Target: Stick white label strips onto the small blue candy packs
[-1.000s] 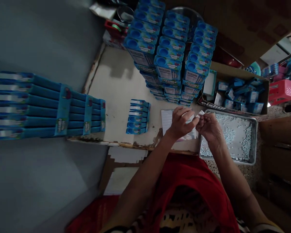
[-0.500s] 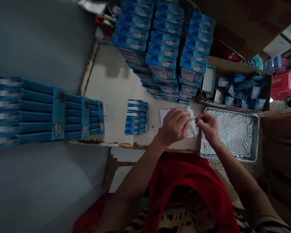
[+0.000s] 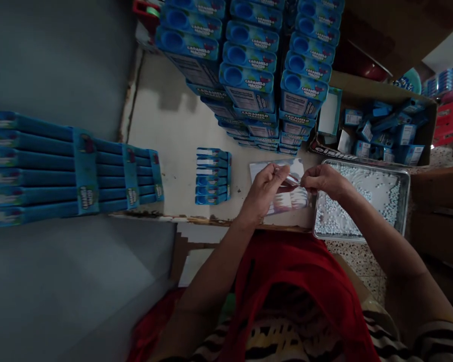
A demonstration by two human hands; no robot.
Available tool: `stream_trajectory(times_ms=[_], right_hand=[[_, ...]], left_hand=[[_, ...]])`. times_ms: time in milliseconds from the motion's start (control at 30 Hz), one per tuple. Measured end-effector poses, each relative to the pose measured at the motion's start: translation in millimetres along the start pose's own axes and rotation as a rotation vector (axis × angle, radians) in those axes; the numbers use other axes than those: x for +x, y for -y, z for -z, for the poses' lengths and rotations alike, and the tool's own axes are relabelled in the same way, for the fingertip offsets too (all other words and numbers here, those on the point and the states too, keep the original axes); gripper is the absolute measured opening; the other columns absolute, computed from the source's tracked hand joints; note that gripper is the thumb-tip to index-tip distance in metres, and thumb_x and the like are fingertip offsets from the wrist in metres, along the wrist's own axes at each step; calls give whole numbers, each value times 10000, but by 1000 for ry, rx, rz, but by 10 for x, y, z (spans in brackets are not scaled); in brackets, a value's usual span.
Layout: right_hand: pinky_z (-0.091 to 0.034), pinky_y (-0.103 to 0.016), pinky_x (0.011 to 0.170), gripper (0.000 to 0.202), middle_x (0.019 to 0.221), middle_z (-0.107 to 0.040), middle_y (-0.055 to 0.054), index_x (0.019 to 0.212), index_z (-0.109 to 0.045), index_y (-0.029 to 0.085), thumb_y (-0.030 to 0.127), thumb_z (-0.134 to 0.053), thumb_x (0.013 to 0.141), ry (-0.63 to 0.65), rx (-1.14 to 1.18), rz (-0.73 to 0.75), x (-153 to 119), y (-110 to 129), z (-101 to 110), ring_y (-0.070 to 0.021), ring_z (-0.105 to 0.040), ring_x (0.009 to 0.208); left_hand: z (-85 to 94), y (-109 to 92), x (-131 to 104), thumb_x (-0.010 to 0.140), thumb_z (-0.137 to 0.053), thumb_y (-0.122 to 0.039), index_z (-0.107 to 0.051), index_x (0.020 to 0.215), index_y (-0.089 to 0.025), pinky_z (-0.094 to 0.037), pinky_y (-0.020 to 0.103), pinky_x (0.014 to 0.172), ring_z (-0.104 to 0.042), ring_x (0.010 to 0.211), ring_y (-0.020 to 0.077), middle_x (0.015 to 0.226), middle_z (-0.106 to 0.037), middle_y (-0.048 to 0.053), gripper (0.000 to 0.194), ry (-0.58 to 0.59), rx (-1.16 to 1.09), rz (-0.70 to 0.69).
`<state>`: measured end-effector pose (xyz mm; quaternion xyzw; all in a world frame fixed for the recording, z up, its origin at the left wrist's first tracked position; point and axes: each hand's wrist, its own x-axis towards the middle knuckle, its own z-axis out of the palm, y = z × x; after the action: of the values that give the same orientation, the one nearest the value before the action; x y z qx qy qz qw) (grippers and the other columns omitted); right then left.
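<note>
Small shiny piece [image 3: 292, 180], pinched in the fingers of the left hand [image 3: 262, 193]; right hand [image 3: 322, 181], fingers bunched at its end; metal tray [image 3: 362, 201] of pellets beside the right fingers

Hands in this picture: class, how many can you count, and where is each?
2: the left hand over the printed sheet, holding a shiny piece; the right hand beside it, near the tray. No others show.

Small candy-packing workshop
Stacked blue "Caramelo Macizo" boxes [image 3: 247, 80] crowd a worn tabletop [image 3: 177, 186] beside a tray of pellets [image 3: 362, 201].
</note>
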<state>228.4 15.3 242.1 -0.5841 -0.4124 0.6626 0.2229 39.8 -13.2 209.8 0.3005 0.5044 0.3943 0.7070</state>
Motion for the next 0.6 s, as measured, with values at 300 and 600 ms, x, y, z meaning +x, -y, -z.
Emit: stream_trajectory(times_ms=[300, 600], right_hand=[[-320, -206, 444, 83, 481, -592, 32, 548, -712, 171, 247, -707, 580, 57, -158, 2, 144, 31, -48, -75, -455, 459], [-400, -229, 493, 261, 605, -669, 15, 717, -778, 182, 424, -851, 652, -136, 103, 65, 61, -136, -338, -90, -505, 521]], left_hand=[[75, 33, -57, 591, -953, -396, -575, 784, -207, -539, 256, 623, -648, 640, 128, 745, -722, -12, 464, -148, 97, -85], [73, 138, -116, 755, -848, -341, -534, 778, -225, -607, 310, 817, -736, 805, 166, 793, -737, 0, 336, -464, 229, -329]])
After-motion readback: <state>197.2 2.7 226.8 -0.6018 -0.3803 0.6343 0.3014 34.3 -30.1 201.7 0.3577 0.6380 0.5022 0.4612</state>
